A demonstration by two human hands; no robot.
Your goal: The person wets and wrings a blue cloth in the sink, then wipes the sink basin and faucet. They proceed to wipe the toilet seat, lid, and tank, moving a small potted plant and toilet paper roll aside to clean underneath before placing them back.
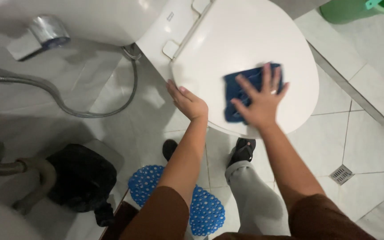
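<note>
The right hand (pixel 261 104) has its fingers (pixel 267 75) spread wide and flat, pressing a blue cloth (pixel 238 91) against the closed white toilet lid (pixel 245 40); the cloth lies under the palm near the lid's front edge. The left hand (pixel 187 101) curls its fingers over the lid's left rim, gripping it. Behind the lid sits the white cistern (pixel 90 18) with a chrome flush lever (pixel 45 33). A grey hose (pixel 63 104) loops down the tiled wall to the left. On the tiled floor (pixel 370 146) are a blue mat (pixel 205 211), a black bin (pixel 83 178), a drain (pixel 342 174) and, top right, a green bucket (pixel 347 10).
</note>
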